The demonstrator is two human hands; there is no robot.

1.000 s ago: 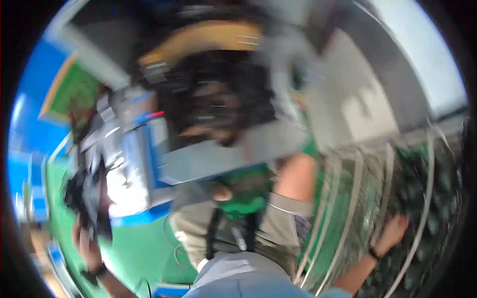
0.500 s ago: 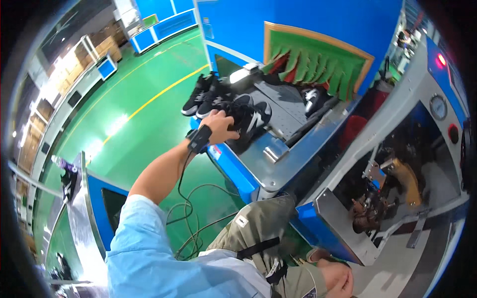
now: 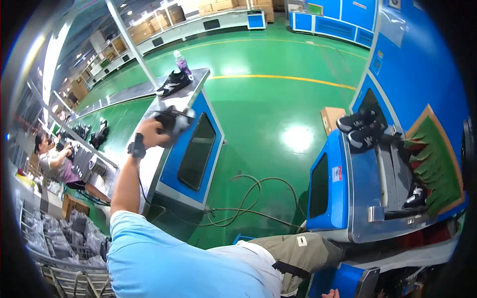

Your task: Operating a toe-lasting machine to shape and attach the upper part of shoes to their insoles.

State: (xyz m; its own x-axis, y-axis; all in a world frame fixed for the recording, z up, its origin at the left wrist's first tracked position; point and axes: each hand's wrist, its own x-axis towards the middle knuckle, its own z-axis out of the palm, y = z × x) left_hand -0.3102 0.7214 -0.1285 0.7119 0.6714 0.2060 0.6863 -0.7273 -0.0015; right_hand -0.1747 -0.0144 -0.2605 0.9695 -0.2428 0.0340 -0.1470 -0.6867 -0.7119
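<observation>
My left hand (image 3: 150, 133) is at the left, above a metal-topped bench (image 3: 196, 79). Its fingers are closed on black sneakers (image 3: 174, 121) with pale toes, blurred by motion; they look like a pair. Farther along that bench stands another black sneaker (image 3: 174, 83) with a white mark. At the lower edge only the fingertips of my right hand (image 3: 330, 294) show, beside a blue and metal machine part. What that hand holds, if anything, is hidden. On the right, two black sneakers (image 3: 362, 130) rest at the end of a blue machine's conveyor (image 3: 370, 184).
A purple-labelled bottle (image 3: 182, 63) stands behind the bench sneaker. Hoses (image 3: 248, 211) loop over the green floor. One more sneaker (image 3: 415, 196) lies by the green strip curtain (image 3: 439, 164). A seated co-worker (image 3: 59, 161) handles a dark item at far left, near wrapped goods (image 3: 84, 233).
The view has turned left. My left hand has left the conveyor and carried black sneakers over to the bench. Fewer sneakers stand at the conveyor's end.
</observation>
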